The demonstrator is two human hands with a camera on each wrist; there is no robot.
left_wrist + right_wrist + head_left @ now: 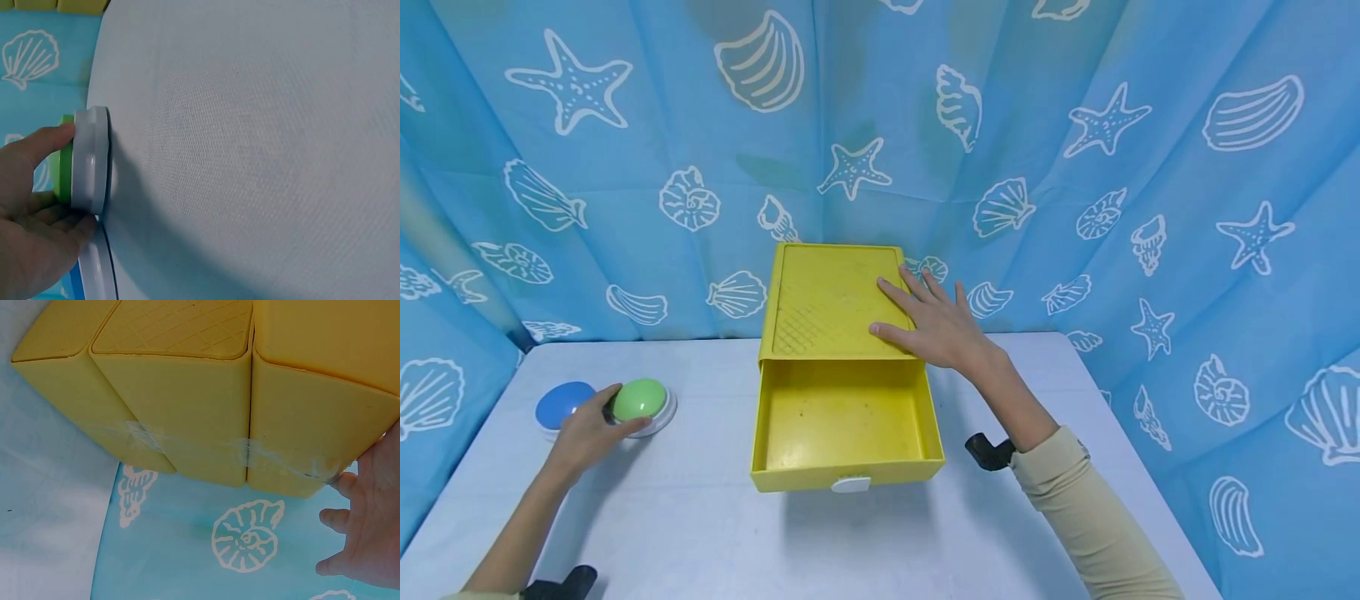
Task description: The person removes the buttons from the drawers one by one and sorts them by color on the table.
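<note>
Blue curtain [880, 108] w/ white-line prints of shells [763, 62] & starfish [574, 83] fills the bkgd., hanging in vertical folds behind a white table [700, 517] & along its L & R sides, w/ dull greenish-tan patches [715, 12] in the upper part. Table's straight rear edge runs close to the curtain, sides spreading toward the viewer; L wrist view shows a fine, weave-like surface texture. Light is soft & fairly even, w/ blurry gray-blue shadows [857, 533] on the table.
</note>
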